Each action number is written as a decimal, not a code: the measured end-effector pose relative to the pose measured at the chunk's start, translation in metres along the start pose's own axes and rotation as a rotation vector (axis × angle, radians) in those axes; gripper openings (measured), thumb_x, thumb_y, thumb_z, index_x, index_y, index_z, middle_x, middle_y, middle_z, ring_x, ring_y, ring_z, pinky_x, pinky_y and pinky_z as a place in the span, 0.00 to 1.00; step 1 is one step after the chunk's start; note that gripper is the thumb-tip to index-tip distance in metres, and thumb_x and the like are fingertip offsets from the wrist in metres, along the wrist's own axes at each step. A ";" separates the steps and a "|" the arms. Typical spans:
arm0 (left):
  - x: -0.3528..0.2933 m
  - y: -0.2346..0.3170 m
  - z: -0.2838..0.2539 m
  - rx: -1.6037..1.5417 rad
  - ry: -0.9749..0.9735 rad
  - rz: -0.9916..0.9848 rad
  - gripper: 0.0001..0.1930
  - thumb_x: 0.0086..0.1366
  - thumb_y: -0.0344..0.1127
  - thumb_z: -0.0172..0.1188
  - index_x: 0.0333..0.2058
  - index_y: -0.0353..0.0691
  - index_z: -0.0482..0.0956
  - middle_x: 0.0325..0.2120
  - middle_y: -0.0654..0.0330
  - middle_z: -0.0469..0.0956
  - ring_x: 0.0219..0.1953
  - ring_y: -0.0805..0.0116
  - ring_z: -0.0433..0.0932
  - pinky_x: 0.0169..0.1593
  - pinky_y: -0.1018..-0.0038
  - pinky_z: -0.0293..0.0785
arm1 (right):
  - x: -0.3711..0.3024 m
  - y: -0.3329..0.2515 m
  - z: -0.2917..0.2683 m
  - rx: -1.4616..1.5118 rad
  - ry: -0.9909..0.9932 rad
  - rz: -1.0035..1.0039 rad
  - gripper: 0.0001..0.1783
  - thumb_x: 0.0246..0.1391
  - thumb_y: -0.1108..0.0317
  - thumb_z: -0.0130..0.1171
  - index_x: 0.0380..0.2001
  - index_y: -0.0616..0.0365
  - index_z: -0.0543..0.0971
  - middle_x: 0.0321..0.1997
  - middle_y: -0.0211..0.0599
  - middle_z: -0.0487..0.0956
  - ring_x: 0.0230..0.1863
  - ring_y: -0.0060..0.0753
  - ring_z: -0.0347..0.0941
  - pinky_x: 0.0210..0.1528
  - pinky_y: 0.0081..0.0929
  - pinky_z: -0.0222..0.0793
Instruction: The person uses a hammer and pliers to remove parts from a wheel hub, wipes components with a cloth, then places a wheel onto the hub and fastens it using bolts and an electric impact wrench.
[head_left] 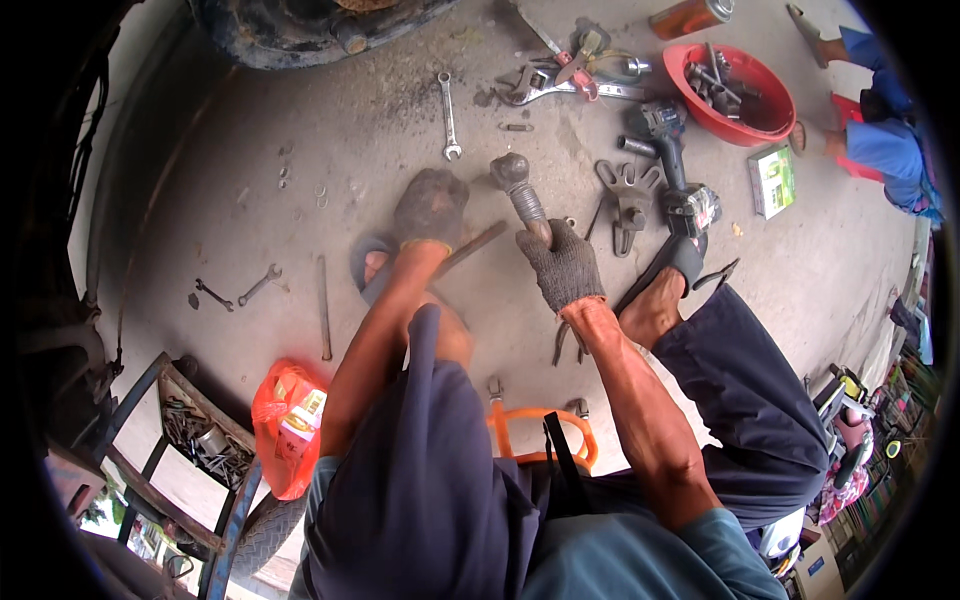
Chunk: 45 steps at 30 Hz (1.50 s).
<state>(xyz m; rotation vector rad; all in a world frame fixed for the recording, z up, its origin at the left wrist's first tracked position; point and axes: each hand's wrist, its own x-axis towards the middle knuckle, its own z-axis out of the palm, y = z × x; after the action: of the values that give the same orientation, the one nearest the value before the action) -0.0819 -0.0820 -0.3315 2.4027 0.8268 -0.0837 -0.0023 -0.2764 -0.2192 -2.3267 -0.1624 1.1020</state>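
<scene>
My right hand point(563, 262), in a dark knitted glove, is closed around a metal piece point(518, 190) with a rounded, lumpy head and a ribbed, coil-like shank. Its head points up and to the left, and my thumb lies along the shank. To the left, my left hand point(432, 207) is in a dirty dark glove, curled like a fist above my sandalled foot. Whatever it may hold is hidden. Beside that wrist a brown rod point(474, 249) slants up to the right. Just beyond, a combination wrench point(449, 117) lies on the concrete floor.
At right are a three-armed puller point(630, 205), a cordless impact wrench point(675, 165) and a red basin point(776, 108) of sockets. An adjustable wrench point(535, 85) lies farther off. A red bag point(288, 430) and metal-framed cart point(215, 415) stand left. Another person's legs point(885, 150) show far right.
</scene>
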 end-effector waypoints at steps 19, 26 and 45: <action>0.015 0.020 -0.017 0.088 -0.192 -0.027 0.13 0.63 0.42 0.57 0.36 0.40 0.85 0.39 0.48 0.82 0.45 0.46 0.81 0.48 0.54 0.76 | 0.021 0.007 0.033 -0.228 0.023 -0.100 0.22 0.65 0.50 0.56 0.44 0.61 0.74 0.35 0.65 0.81 0.40 0.71 0.78 0.43 0.58 0.72; 0.010 0.004 -0.004 0.093 -0.079 -0.025 0.12 0.63 0.42 0.56 0.33 0.40 0.84 0.37 0.47 0.81 0.43 0.47 0.81 0.48 0.54 0.77 | 0.014 -0.003 0.029 -0.145 0.059 -0.102 0.24 0.65 0.46 0.56 0.44 0.60 0.74 0.36 0.65 0.82 0.42 0.70 0.78 0.44 0.57 0.72; -0.013 0.009 -0.006 0.280 -0.041 0.292 0.06 0.64 0.37 0.58 0.34 0.47 0.83 0.35 0.57 0.80 0.41 0.55 0.80 0.43 0.61 0.79 | 0.013 0.017 0.025 -0.123 0.151 -0.045 0.28 0.60 0.43 0.61 0.42 0.62 0.78 0.33 0.60 0.81 0.39 0.67 0.78 0.40 0.50 0.72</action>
<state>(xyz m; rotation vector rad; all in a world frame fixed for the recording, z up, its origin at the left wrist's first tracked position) -0.0882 -0.0914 -0.3184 2.7484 0.4620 -0.1409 -0.0149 -0.2757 -0.2499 -2.4921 -0.2302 0.9132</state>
